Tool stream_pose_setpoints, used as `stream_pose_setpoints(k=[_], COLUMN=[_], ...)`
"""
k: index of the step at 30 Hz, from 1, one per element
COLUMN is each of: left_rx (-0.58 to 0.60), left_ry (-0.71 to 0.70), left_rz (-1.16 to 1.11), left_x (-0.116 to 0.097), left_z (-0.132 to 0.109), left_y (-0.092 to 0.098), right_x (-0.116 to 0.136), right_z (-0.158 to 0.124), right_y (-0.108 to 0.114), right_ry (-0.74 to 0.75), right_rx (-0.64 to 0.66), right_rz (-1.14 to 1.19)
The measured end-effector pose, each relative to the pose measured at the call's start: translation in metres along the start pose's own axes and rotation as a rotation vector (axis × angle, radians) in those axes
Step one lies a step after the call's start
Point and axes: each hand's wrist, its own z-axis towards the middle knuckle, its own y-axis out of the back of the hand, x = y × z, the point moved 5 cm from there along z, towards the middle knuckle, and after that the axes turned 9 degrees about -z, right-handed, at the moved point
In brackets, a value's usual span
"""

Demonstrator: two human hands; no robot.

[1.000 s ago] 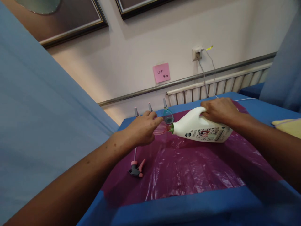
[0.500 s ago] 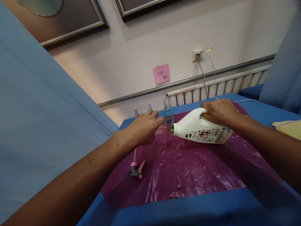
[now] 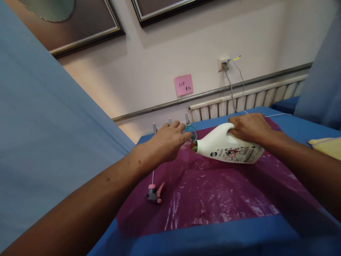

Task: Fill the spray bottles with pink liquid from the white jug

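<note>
My right hand point(image 3: 249, 125) is closed round the handle of a white detergent jug point(image 3: 229, 149), which is tipped almost flat with its green-lipped mouth to the left. That mouth is at a clear pink spray bottle point(image 3: 187, 144), mostly hidden behind my left hand. Over the pink bottle, my left hand point(image 3: 172, 140) has its fingers stretched out and apart; whether they touch it I cannot tell. A pink and grey spray trigger point(image 3: 153, 195) with a thin tube lies on the purple plastic sheet point(image 3: 213, 193), nearer to me.
Behind my left hand stand a blue spray bottle point(image 3: 190, 131) and other grey nozzles point(image 3: 155, 128). A yellow cloth point(image 3: 326, 146) lies at the right of the blue-covered table point(image 3: 303, 122). Blue curtain point(image 3: 53, 135) hangs on the left. A radiator point(image 3: 229, 103) and a plugged-in cable line the wall.
My left hand has shifted slightly right and up, its fingers straighter over the pink bottle. The jug stays tipped in my right hand, nearly unmoved.
</note>
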Motion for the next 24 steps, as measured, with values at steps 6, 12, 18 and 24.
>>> stream_pose_setpoints(k=[6,12,18,24], left_rx=[-0.014,-0.026,-0.013,-0.082], left_ry=[-0.040,-0.063,-0.066,0.017], left_rz=[0.050,0.069,0.128,0.008], left_x=[-0.008,-0.013,-0.012,0.003], left_z=[0.006,0.011,0.012,0.004], left_y=[0.009,0.017,0.020,0.015], right_x=[-0.002,-0.005,-0.011,-0.024], right_z=[-0.002,-0.003,-0.003,-0.001], right_y=[0.000,-0.001,-0.003,-0.012], right_ry=[0.002,-0.015,-0.046,-0.069], right_rx=[0.014,-0.004,0.012,0.010], right_rz=[-0.007,0.017,0.040,0.045])
